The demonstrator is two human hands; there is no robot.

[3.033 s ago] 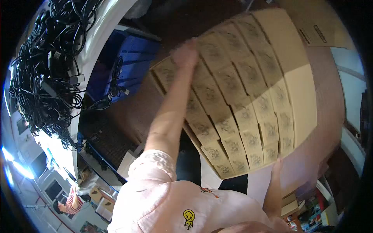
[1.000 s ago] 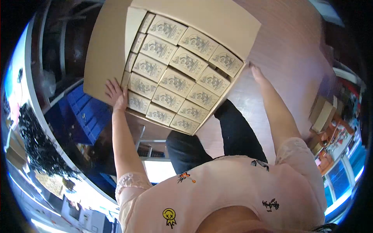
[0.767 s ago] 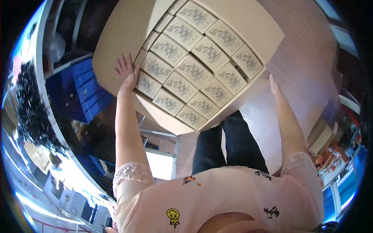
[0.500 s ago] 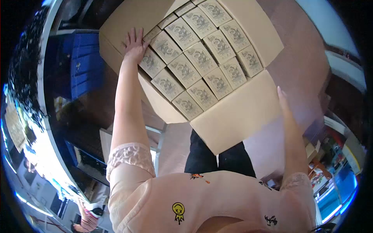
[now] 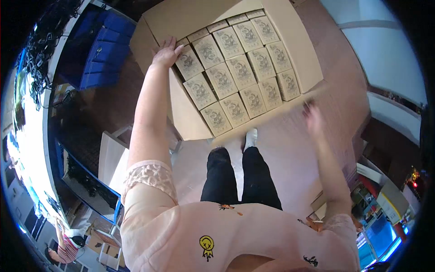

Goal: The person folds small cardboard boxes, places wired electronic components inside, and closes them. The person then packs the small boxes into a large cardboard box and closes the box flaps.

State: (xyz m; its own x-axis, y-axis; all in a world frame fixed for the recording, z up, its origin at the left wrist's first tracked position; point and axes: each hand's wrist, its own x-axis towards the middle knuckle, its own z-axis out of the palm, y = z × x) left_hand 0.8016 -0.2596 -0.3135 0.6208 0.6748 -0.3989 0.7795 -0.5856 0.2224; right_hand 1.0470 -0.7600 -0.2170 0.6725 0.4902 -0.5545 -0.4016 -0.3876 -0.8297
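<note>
A large open cardboard carton (image 5: 312, 75) is packed with rows of small printed boxes (image 5: 240, 72), brown with a dark drawing on each top. My left hand (image 5: 167, 53) rests at the carton's left rim, beside the left flap (image 5: 190, 113), fingers stretched out and partly against the small boxes. Off the carton's near right corner is my right hand (image 5: 314, 119), smeared by motion, so I cannot make out its fingers or whether it touches the cardboard. The near flap shows only as a thin, blurred strip along the front edge.
Blue bins (image 5: 102, 50) stand at the left, near a bench edge with tangled black cables (image 5: 38, 68). A person in a striped top (image 5: 68, 249) is at the lower left. White curved panels (image 5: 376, 50) line the right. My legs (image 5: 240, 177) are below the carton.
The near flap, spread wide toward me before, now appears as a narrow strip. My right hand has moved left, closer to the carton's corner. My left hand stays at the left rim.
</note>
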